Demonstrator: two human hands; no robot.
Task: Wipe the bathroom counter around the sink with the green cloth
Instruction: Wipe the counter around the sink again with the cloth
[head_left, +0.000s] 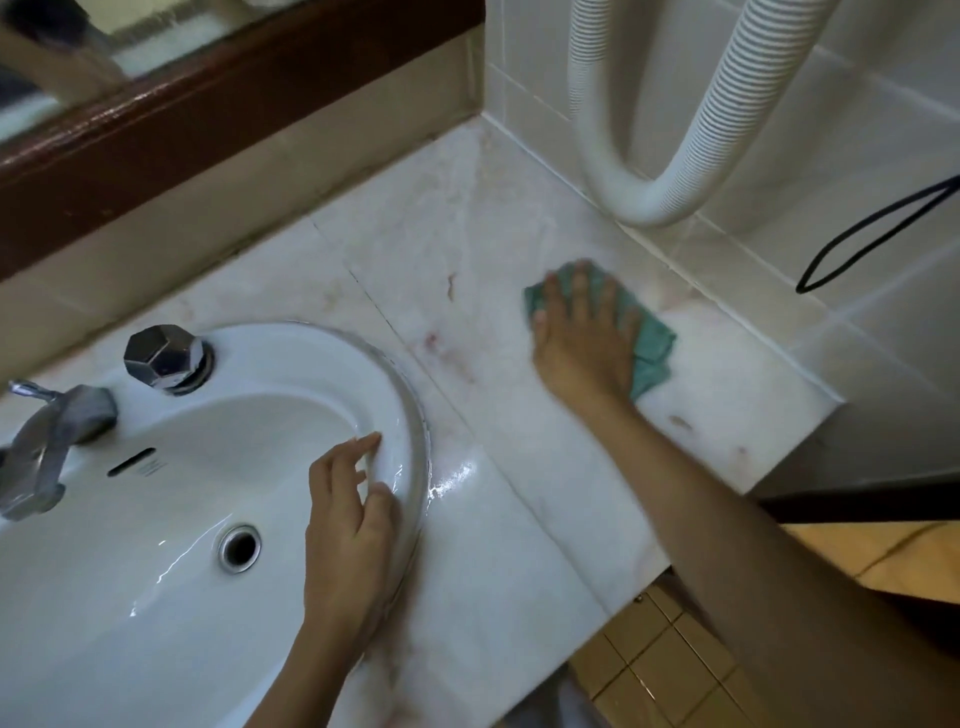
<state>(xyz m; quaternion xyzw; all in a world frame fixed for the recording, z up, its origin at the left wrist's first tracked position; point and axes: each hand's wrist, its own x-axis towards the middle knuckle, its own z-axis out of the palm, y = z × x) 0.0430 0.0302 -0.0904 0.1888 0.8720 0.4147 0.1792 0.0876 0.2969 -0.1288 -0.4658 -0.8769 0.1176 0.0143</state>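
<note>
The green cloth (652, 353) lies flat on the pale marble counter (467, 270), to the right of the white sink (171, 519) and close to the tiled side wall. My right hand (584, 338) presses down on the cloth with its fingers spread and straight. My left hand (350, 525) rests on the sink's right rim, fingers loosely bent, holding nothing. A wet streak shines on the counter just right of the rim.
A chrome faucet (47, 441) and a faceted chrome knob (163, 358) stand at the sink's back left. A white ribbed hose (649, 182) and a black cord (872, 234) hang along the tiled wall at right. The wood-framed mirror (208, 104) is behind. The counter's front edge drops to a tiled floor (675, 665).
</note>
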